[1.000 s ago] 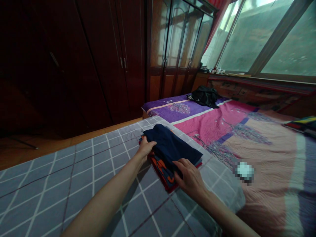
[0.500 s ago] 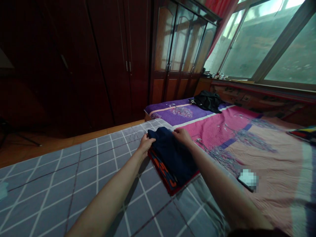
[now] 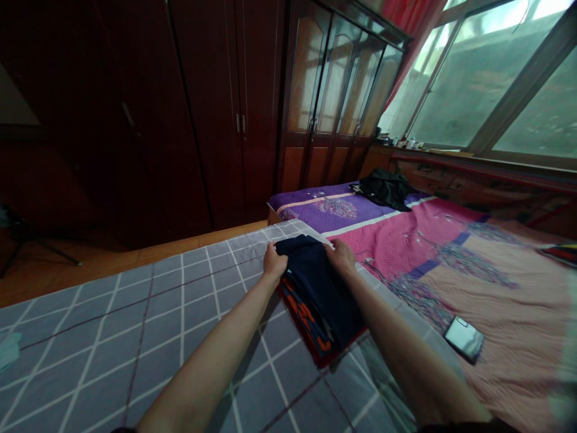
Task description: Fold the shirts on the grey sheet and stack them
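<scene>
A stack of folded clothes lies on the grey checked sheet point(image 3: 166, 325). Topmost is a dark navy folded garment point(image 3: 322, 282), its kind unclear. Beneath it, on the left side, shows an orange-and-dark patterned cloth point(image 3: 307, 319), with a dark red cloth point(image 3: 323, 362) at the bottom. My left hand point(image 3: 274, 262) grips the stack's far left corner, thumb on top of the navy garment. At the far right edge, my right hand point(image 3: 341, 257) has its fingers curled round the stack; some fingertips are hidden.
A phone point(image 3: 465, 338) lies on the pink and purple quilted bed cover point(image 3: 383, 234) to the right. Farther back sits a black cloth heap point(image 3: 383, 187). Dark red wardrobes point(image 3: 216, 120) line the far side. A pale blue cloth point(image 3: 9, 350) is at the left edge.
Both hands have closed more firmly round the far corners of the stack. The whole view has shifted slightly, with the stack appearing a little lower and farther right.
</scene>
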A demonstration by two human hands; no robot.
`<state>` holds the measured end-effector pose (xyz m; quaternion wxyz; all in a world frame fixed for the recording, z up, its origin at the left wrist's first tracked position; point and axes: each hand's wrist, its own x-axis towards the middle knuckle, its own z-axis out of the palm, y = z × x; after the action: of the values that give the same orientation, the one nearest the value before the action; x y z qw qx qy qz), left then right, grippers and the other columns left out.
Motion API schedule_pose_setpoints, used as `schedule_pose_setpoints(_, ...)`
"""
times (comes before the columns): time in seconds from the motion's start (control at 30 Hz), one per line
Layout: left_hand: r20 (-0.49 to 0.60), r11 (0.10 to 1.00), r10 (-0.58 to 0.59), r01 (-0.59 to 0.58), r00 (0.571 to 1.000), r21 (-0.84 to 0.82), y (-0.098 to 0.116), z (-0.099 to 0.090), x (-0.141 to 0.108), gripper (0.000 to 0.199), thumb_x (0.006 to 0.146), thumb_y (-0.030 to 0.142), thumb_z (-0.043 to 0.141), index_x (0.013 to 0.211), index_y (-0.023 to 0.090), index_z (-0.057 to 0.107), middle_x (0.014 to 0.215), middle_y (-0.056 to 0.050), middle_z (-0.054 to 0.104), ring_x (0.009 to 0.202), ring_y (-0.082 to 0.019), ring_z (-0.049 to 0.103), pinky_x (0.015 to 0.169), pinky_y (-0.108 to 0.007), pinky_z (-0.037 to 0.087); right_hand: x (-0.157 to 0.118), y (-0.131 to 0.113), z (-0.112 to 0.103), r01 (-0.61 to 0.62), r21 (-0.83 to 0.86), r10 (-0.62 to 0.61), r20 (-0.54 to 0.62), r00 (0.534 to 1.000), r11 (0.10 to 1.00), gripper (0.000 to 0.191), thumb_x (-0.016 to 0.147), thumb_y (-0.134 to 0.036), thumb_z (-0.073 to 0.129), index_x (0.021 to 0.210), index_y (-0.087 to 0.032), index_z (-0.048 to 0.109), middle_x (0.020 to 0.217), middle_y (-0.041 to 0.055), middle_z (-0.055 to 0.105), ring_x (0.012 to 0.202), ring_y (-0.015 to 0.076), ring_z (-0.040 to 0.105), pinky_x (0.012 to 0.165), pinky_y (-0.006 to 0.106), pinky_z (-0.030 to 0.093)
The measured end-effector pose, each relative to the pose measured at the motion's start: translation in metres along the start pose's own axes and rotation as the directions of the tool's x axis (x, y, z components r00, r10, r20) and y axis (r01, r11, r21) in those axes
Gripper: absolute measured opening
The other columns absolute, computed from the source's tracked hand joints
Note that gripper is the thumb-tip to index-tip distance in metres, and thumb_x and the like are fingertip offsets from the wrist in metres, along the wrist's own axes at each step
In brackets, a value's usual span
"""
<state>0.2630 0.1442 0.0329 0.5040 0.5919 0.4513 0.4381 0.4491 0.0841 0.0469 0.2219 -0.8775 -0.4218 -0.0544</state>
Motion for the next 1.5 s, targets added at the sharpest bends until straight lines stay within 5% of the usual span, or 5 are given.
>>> schedule_pose_setpoints(0.17, 0.021, 0.935, 0.250, -0.247, 0.968, 0.255, -0.004, -0.002, -0.021, 0.070, 0.072, 0.007, 0.056, 0.139, 0.018, 0.037, 0.148, -0.010, 0.036, 0.137, -0.025, 0.030, 0.114, -0.040, 0.022, -0.028, -0.013, 0.012, 0.240, -0.018, -0.240, -0.010, 0.971, 0.971, 0.057, 0.091, -0.047, 0.044, 0.138, -0.014, 0.042, 0.142, 0.0125, 0.044, 0.131, 0.0246, 0.037, 0.107, 0.036, 0.028)
schedule_pose_setpoints(0.33, 0.223, 0.567, 0.417, -0.444, 0.881, 0.694, -0.009, -0.003, -0.042, 0.051, 0.080, 0.015, 0.050, 0.131, 0.014, 0.050, 0.151, -0.013, 0.030, 0.140, -0.033, 0.021, 0.112, -0.053, 0.021, -0.061, -0.026, 0.033, 0.352, -0.040, -0.347, 0.099, 0.933, 0.935, 0.057, 0.091, -0.047, 0.044, 0.138, -0.014, 0.044, 0.144, 0.0132, 0.041, 0.134, 0.0303, 0.033, 0.109, 0.044, 0.022)
schedule_pose_setpoints(0.5, 0.309, 0.401, 0.542, -0.564, 0.781, 0.722, 0.003, -0.007, -0.058, 0.059, 0.081, 0.015, 0.046, 0.140, 0.015, 0.039, 0.154, -0.008, 0.024, 0.143, -0.027, 0.012, 0.116, -0.051, 0.007, -0.048, -0.032, 0.025, 0.374, -0.052, -0.369, 0.088, 0.925, 0.926, 0.063, 0.093, -0.048, 0.037, 0.146, -0.014, 0.030, 0.151, 0.0143, 0.027, 0.138, 0.0320, 0.022, 0.110, 0.048, 0.016)
schedule_pose_setpoints(0.73, 0.510, 0.551, 0.148, -0.499, 0.847, 0.669, -0.023, -0.008, -0.063, 0.077, 0.088, 0.050, 0.039, 0.148, 0.006, 0.019, 0.155, -0.017, 0.013, 0.143, -0.032, 0.005, 0.114, -0.054, 0.010, -0.024, -0.029, 0.044, 0.387, -0.050, -0.374, 0.165, 0.913, 0.921, 0.061, 0.093, -0.055, 0.033, 0.142, -0.019, 0.038, 0.146, 0.0111, 0.038, 0.135, 0.0285, 0.029, 0.109, 0.047, 0.018)
schedule_pose_setpoints(1.5, 0.446, 0.790, 0.167, -0.390, 0.880, 0.473, -0.043, -0.024, -0.067, 0.108, 0.075, 0.077, 0.042, 0.149, 0.007, 0.006, 0.155, -0.019, -0.006, 0.141, -0.031, -0.012, 0.115, -0.051, 0.005, -0.098, 0.042, 0.026, 0.488, -0.115, -0.489, 0.023, 0.872, 0.865, 0.060, 0.088, -0.051, 0.032, 0.137, -0.019, 0.045, 0.142, 0.0150, 0.043, 0.134, 0.0343, 0.031, 0.103, 0.057, 0.029)
